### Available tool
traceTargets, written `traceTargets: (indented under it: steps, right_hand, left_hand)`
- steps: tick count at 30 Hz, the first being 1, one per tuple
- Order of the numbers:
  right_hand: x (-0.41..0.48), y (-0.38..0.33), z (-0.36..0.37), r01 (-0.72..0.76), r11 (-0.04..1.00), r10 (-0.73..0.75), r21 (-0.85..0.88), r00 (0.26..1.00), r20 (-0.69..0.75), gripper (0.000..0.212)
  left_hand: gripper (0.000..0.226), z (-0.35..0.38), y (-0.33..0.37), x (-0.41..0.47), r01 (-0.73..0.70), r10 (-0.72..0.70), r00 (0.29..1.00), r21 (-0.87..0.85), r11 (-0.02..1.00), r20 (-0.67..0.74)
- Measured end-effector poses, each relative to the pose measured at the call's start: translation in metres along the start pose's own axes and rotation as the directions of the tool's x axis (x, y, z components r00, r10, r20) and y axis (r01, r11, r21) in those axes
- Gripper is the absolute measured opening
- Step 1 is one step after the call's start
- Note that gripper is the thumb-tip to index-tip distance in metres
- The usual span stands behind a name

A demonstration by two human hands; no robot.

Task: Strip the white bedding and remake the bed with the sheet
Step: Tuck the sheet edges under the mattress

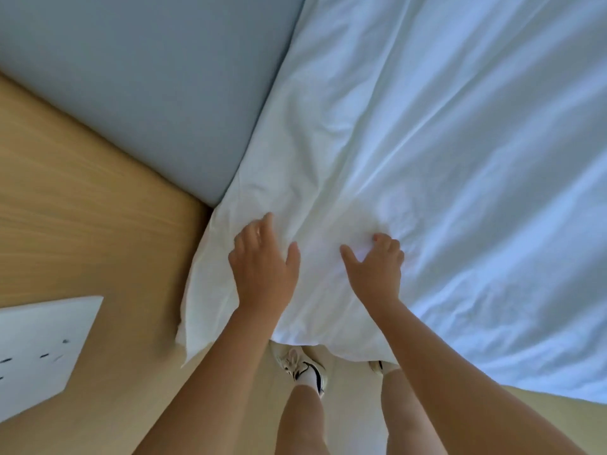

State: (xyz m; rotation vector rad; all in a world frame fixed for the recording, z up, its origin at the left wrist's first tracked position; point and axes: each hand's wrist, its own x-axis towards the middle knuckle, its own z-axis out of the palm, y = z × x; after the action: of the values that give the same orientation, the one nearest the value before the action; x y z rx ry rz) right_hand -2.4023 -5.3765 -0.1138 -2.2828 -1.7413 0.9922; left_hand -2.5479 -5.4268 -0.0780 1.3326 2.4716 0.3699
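A wrinkled white sheet (pixel 443 152) covers the bed and fills the right half of the head view, with its near corner hanging over the bed's edge. My left hand (pixel 262 267) lies on that corner with fingers spread, pressing the cloth down. A little to the right, my right hand (pixel 377 267) rests on the sheet with its fingertips curled into a bunched fold. Both forearms reach in from the bottom.
A grey-blue padded headboard (pixel 147 87) stands at the upper left against the bed. A wooden panel (pixel 82 231) runs beside it, with a white socket plate (pixel 42 349) at the lower left. My feet in white shoes (pixel 305 369) stand on the pale floor below the sheet's edge.
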Motion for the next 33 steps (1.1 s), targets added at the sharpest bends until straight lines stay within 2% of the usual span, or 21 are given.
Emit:
traceTargets:
  steps: [2, 4, 6, 8, 10, 12, 13, 14, 16, 17, 18, 19, 21, 23, 24, 26, 27, 28, 30, 31, 33]
  right_hand:
    - [0.021, -0.004, -0.001, 0.004, 0.995, 0.000, -0.102, 0.999, 0.042, 0.073]
    - [0.042, -0.007, 0.000, -0.016, 0.991, 0.033, -0.134, 0.991, 0.130, 0.062]
    - [0.060, -0.006, -0.002, -0.004, 0.988, 0.036, -0.154, 0.978, 0.204, 0.038]
    - [0.071, -0.003, -0.006, 0.056, 0.985, -0.011, -0.164, 0.965, 0.263, 0.023]
    - [0.075, 0.001, -0.013, 0.100, 0.995, -0.086, -0.032, 0.951, 0.296, 0.021]
    - [0.077, 0.003, -0.028, 0.030, 0.963, -0.110, 0.269, 0.951, 0.288, 0.029]
    - [0.080, 0.000, -0.038, -0.064, 0.898, -0.083, 0.436, 0.948, 0.308, 0.030]
    - [0.086, -0.006, -0.047, -0.178, 0.811, -0.052, 0.557, 0.927, 0.372, 0.034]
    - [0.100, -0.021, -0.060, -0.371, 0.665, -0.057, 0.648, 0.840, 0.540, 0.040]
    - [0.108, -0.030, -0.061, -0.400, 0.649, -0.071, 0.647, 0.815, 0.575, 0.038]
    - [0.114, -0.040, -0.060, -0.374, 0.670, -0.089, 0.641, 0.818, 0.569, 0.034]
    - [0.120, -0.048, -0.060, -0.278, 0.742, -0.099, 0.611, 0.855, 0.510, 0.030]
    - [0.124, -0.049, -0.066, -0.012, 0.894, -0.136, 0.447, 0.945, 0.297, 0.024]
    - [0.123, -0.024, -0.081, 0.119, 0.947, -0.166, 0.298, 0.976, 0.138, 0.029]
    - [0.122, -0.005, -0.089, 0.118, 0.959, -0.159, 0.258, 0.976, 0.145, 0.032]
    - [0.121, 0.028, -0.104, 0.113, 0.979, -0.164, 0.170, 0.930, 0.328, 0.035]
    - [0.123, 0.040, -0.109, 0.127, 0.979, -0.181, 0.158, 0.900, 0.398, 0.034]
    - [0.128, 0.049, -0.115, 0.134, 0.976, -0.193, 0.174, 0.899, 0.392, 0.033]
    - [0.145, 0.061, -0.131, 0.150, 0.971, -0.193, 0.188, 0.952, 0.239, 0.033]
    - [0.152, 0.068, -0.138, 0.160, 0.979, -0.178, 0.125, 0.973, 0.147, 0.041]
    - [0.163, 0.083, -0.149, 0.123, 0.992, -0.123, -0.020, 0.992, 0.028, 0.059]
  left_hand:
    - [0.056, 0.016, 0.029, 0.014, -0.067, 0.049, 0.993, 0.167, 0.984, 0.109]
    - [0.046, 0.031, 0.045, 0.029, -0.021, -0.025, 0.984, 0.256, 0.966, 0.176]
    - [0.029, 0.036, 0.053, 0.041, 0.014, -0.046, 0.990, 0.221, 0.975, 0.137]
    - [0.022, 0.037, 0.059, 0.041, -0.003, -0.002, 0.998, 0.086, 0.996, 0.062]
    - [0.022, 0.037, 0.064, 0.027, -0.057, 0.067, 0.994, -0.103, 0.993, 0.092]
    - [0.031, 0.033, 0.069, 0.007, -0.077, 0.136, 0.937, -0.187, 0.979, 0.323]
    - [0.033, 0.032, 0.070, 0.002, -0.061, 0.134, 0.887, -0.177, 0.982, 0.442]
    - [0.032, 0.031, 0.072, 0.003, -0.059, 0.116, 0.856, -0.129, 0.990, 0.503]
    - [0.033, 0.027, 0.075, 0.013, -0.108, 0.098, 0.857, -0.009, 0.994, 0.505]
    - [0.034, 0.024, 0.077, 0.017, -0.127, 0.093, 0.865, 0.036, 0.991, 0.492]
    - [0.035, 0.022, 0.079, 0.021, -0.133, 0.075, 0.873, 0.088, 0.987, 0.483]
    - [0.032, 0.021, 0.080, 0.025, -0.123, 0.044, 0.882, 0.140, 0.982, 0.469]
    - [0.023, 0.017, 0.086, 0.033, -0.043, -0.056, 0.916, 0.237, 0.971, 0.398]
    - [0.043, 0.015, 0.099, 0.045, 0.074, -0.146, 0.929, 0.218, 0.973, 0.341]
    - [0.053, 0.016, 0.110, 0.054, 0.114, -0.161, 0.932, 0.157, 0.981, 0.324]
    - [0.062, 0.025, 0.140, 0.072, 0.125, -0.140, 0.941, 0.069, 0.990, 0.307]
    - [0.063, 0.031, 0.157, 0.078, 0.065, -0.082, 0.954, 0.070, 0.995, 0.289]
    - [0.063, 0.039, 0.174, 0.081, -0.035, 0.011, 0.967, 0.090, 0.995, 0.256]
    - [0.061, 0.055, 0.208, 0.077, -0.249, 0.214, 0.954, 0.156, 0.956, 0.211]
    - [0.062, 0.066, 0.222, 0.071, -0.312, 0.267, 0.935, 0.182, 0.933, 0.232]
    - [0.062, 0.090, 0.239, 0.058, -0.333, 0.259, 0.921, 0.245, 0.910, 0.291]
